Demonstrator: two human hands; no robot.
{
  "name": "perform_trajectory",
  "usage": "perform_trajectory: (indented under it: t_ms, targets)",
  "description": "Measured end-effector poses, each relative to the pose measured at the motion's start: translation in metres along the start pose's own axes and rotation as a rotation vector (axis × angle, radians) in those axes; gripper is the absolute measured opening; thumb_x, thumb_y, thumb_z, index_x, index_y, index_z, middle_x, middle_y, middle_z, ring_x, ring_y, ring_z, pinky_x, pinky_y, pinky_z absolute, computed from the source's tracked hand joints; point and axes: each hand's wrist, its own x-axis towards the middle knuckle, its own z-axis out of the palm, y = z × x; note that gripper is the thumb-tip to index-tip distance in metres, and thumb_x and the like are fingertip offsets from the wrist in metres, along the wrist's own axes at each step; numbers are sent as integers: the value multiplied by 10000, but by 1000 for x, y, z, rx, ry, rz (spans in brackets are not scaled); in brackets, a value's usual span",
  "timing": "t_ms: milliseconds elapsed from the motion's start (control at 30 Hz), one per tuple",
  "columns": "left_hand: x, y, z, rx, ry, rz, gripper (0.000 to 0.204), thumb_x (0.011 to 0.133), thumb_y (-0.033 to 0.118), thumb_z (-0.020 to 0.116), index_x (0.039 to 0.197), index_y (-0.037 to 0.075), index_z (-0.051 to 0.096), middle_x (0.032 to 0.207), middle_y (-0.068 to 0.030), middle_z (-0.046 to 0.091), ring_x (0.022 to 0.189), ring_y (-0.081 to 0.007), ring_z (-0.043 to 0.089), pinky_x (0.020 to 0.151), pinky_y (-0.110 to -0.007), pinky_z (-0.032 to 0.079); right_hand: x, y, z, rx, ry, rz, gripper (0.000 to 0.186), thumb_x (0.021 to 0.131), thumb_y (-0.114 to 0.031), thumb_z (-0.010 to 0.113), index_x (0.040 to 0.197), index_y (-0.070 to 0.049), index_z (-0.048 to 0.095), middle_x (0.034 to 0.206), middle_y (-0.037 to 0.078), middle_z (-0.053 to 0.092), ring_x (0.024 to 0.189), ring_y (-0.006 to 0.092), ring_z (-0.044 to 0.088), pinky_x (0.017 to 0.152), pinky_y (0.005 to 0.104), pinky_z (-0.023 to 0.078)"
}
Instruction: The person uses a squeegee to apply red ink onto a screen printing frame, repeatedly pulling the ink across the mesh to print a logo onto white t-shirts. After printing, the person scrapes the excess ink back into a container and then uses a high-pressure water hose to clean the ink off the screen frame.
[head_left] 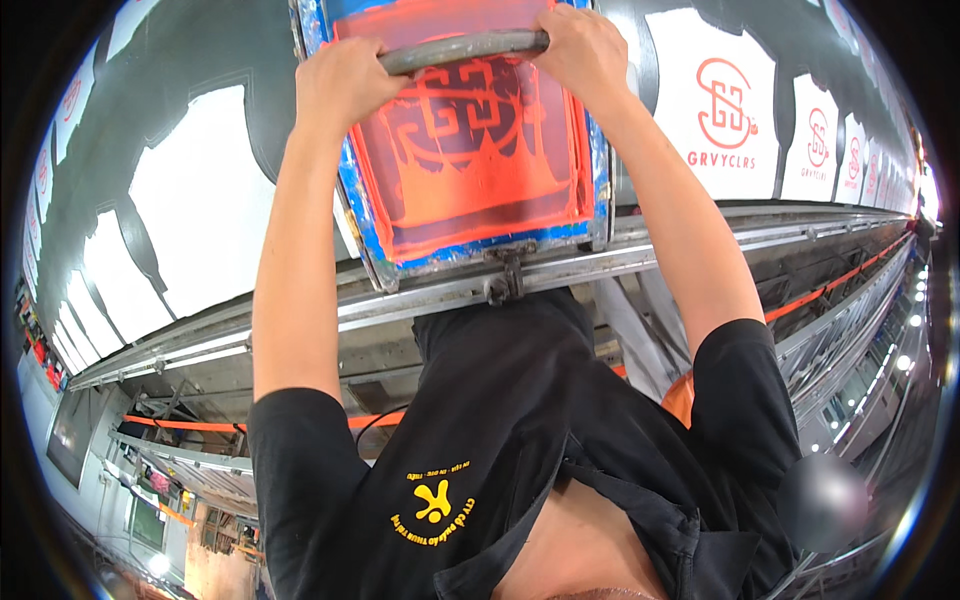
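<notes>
Both my hands grip a long grey squeegee point(462, 50) across the upper part of a screen-printing screen point(595, 185) in a blue frame. My left hand point(340, 78) is closed round the squeegee's left end, my right hand point(582, 55) round its right end. Red ink point(470, 190) covers much of the mesh around a dark stencil design, thickly smeared below it. The squeegee's lower edge is hidden. A metal clamp point(505, 280) sits at the screen's near edge, on a long rail point(670, 250).
White fabric pieces point(200, 190) lie in rows on dark boards either side; those at right carry red printed designs point(720, 100). An orange strip point(175, 422) and metal racks run below the table edge. My body in a black shirt is close to the rail.
</notes>
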Motion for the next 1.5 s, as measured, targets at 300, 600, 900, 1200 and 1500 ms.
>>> perform_trajectory:
  t_ms: [300,600,900,1200,1500]
  targets:
    - [-190,23,89,-90,176,101,417,732,339,804,1072,103,753,1072,-121,747,1011,-314,714,882,-449,572,-204,-35,-12,107,79,-83,270,605,-158,820,829,-124,674,818,28,606,792,259,626,706,398,486]
    - [-96,26,1,-116,-377,-51,526,785,602,780,849,79,782,790,-170,733,819,-366,716,732,-469,555,-102,-13,-41,148,-178,-83,354,717,-413,857,846,-116,716,845,75,689,852,297,683,743,445,514]
    - [61,-9,-38,78,-76,61,550,761,648,764,888,114,800,840,-116,763,848,-324,734,755,-455,571,59,19,-10,-29,-167,50,511,761,-586,820,826,-90,719,897,84,725,861,322,703,714,449,544]
    - [-26,6,3,16,-67,-1,405,776,505,769,1014,178,798,907,-61,766,885,-285,725,770,-436,547,-37,0,5,-7,69,-68,387,656,-449,879,789,-128,709,785,38,670,773,284,677,662,426,519]
    - [-208,32,85,-116,153,115,446,630,215,864,1029,58,745,1037,-100,728,979,-323,699,839,-438,565,-226,-46,-26,158,5,-58,303,664,-291,863,838,-116,686,844,44,629,869,246,642,778,383,494]
